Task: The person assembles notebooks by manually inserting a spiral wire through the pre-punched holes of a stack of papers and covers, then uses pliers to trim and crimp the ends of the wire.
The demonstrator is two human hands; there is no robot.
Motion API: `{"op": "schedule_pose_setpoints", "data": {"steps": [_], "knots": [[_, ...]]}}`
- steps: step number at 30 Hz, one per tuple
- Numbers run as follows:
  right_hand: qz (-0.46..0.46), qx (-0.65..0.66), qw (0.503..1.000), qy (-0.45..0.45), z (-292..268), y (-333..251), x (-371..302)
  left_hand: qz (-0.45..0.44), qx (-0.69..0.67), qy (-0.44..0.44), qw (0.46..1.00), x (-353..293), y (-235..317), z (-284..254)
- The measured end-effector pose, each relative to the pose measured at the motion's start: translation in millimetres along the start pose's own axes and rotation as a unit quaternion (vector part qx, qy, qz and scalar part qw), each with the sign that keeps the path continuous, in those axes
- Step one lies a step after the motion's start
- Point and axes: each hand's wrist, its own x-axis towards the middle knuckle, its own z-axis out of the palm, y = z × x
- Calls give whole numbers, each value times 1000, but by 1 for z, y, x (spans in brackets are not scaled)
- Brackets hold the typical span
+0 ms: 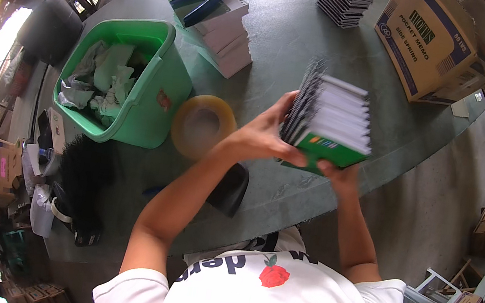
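Observation:
Both my hands hold a thick stack of small spiral notebooks point(339, 113) above the table's near edge. It has a green cover at the near face, white page edges on top and dark wire coils along the left side. My left hand point(264, 134) wraps the coil side, its thumb at the lower corner of the cover. Against the bottom of the green cover lies my right hand point(339, 173), thumb showing and the other fingers hidden. Left of my left hand, a wide roll of clear tape point(184, 123) rests on the grey-green table point(269, 184).
A green bin point(166, 93) with crumpled paper stands at left. Behind it, dark-handled pliers point(204, 8) lie on stacked notebooks point(230, 43). More notebooks point(348, 1) are piled at the far side, near a cardboard box point(424, 47). A black brush point(87, 160) sits near left.

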Motion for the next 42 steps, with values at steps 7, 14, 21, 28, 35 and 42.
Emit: {"op": "schedule_pose_setpoints", "data": {"steps": [7, 14, 21, 28, 35, 42], "knots": [[-187, -12, 982, 2, 37, 18, 2, -25, -213, 119, 970, -9, -34, 7], [-156, -38, 983, -90, 22, 33, 3, -52, -219, 141, 964, -17, -50, 8], [20, 145, 988, -56, -9, 52, 1, -32, -26, 124, 991, -24, -12, 9], [118, 605, 761, -202, 33, -21, 13, -277, 611, 32, 740, -227, 77, -40], [145, 589, 736, -299, 134, -64, 24, -327, 658, 38, 678, -257, 43, -6], [187, 438, 814, -333, 157, -101, 64, -118, 519, 215, 819, -231, 163, -44]]}}
